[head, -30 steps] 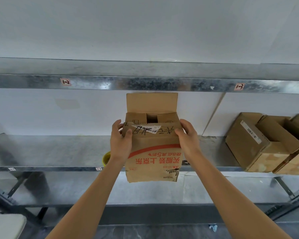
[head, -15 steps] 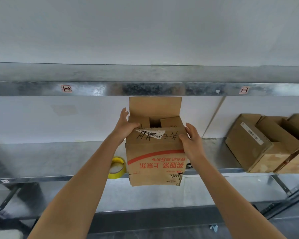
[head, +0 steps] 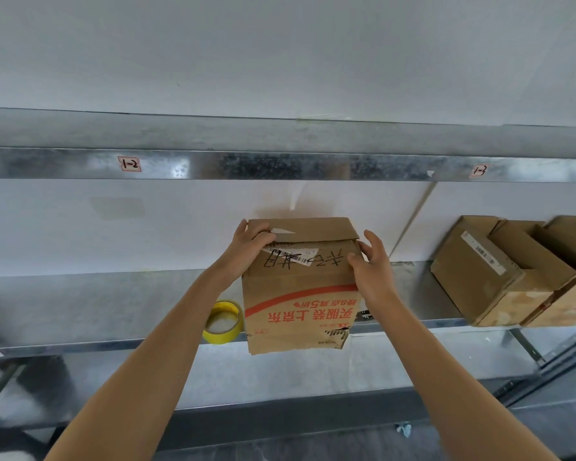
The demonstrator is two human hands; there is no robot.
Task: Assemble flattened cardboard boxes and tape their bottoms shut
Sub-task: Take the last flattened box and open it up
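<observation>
Cardboard box (head: 300,294), flaps (head: 313,229) folded shut, gripped by left hand (head: 251,241).

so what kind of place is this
Probably a storeroom or packing area: galvanised metal shelving with numbered labels, brown cardboard boxes on the shelf, and a yellow roll of tape beside the red-printed cardboard box.

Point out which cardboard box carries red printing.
The box that the left hand grips: red band and characters on its front. The boxes on the shelf at right are plain brown.
</observation>
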